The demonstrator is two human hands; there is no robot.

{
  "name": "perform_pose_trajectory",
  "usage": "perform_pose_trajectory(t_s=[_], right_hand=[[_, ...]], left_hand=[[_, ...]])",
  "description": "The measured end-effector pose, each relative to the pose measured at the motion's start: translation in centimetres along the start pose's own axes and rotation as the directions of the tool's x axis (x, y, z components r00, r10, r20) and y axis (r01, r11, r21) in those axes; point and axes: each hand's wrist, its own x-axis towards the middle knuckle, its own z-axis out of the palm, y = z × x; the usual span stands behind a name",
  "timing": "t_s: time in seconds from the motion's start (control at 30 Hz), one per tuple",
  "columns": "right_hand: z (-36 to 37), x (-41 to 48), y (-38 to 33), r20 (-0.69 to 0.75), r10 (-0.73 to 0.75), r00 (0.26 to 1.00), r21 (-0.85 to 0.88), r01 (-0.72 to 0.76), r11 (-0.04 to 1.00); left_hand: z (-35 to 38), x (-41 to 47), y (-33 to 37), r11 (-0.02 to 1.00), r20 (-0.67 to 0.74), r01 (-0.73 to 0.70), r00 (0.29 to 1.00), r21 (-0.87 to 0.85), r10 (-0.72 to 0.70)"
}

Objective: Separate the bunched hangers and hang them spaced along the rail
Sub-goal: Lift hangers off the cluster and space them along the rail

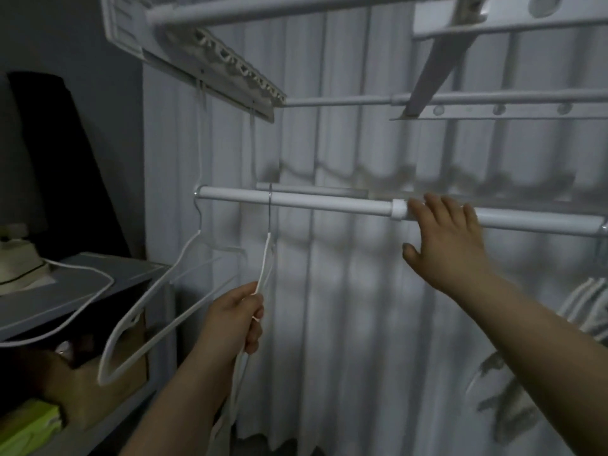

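A long white rail (pixel 329 203) runs from left to right in front of a white curtain (pixel 345 307). Two white hangers hang on it, well apart.

The first hanger (pixel 131 324) hooks on at the rail's left end and tilts out to the left. The second hanger (pixel 265 261) hooks on a bit more to the right.

The left hand (pixel 235 319) holds this second hanger low down, with its fingers and thumb curled round the thin white arm.

The right hand (pixel 450 238) is wide open. Its straight fingers rest on the rail, just right of a white ring on it, and the thumb sticks out below.

At the far right, under the rail's end, a bunch of hangers (pixel 589 301) hangs close together, partly cut off.

On the left stands a grey table (pixel 82 284) with a white cord (pixel 98 291) across it.
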Motion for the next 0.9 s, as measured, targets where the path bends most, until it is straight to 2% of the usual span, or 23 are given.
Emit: perform_pose_trajectory(t_s=[0.13,0.33,0.53,0.7,0.83,0.9], right_hand=[[1.8,0.4,-0.1,-0.072,0.001,0.997,-0.035,-0.003,0.999],[2.7,0.4,-0.2,-0.188,-0.019,0.982,-0.077,0.005,0.997],[2.9,0.5,-0.6,-0.174,-0.064,0.983,-0.083,0.050,0.995],[3.2,0.8,-1.4,-0.181,-0.099,0.979,-0.087,0.084,0.993],[3.6,0.9,-1.9,-0.171,-0.115,0.979,-0.084,0.102,0.991],[3.4,1.0,-1.9,-0.163,-0.118,0.980,-0.080,0.106,0.991]], left_hand=[[-2.1,1.8,0.4,1.000,-0.017,-0.015,1.000,0.013,0.015],[-3.4,3.3,-0.2,0.999,-0.042,0.051,0.998,0.015,-0.051],[-3.9,4.0,0.5,0.996,-0.066,0.090,0.994,-0.012,-0.091],[-4.9,4.5,0.9,0.996,-0.106,0.067,0.992,-0.050,-0.072],[-5.9,4.3,0.9,0.995,-0.128,0.060,0.991,0.074,-0.050],[-6.2,3.4,1.4,0.987,-0.155,0.015,0.988,0.158,0.010]])
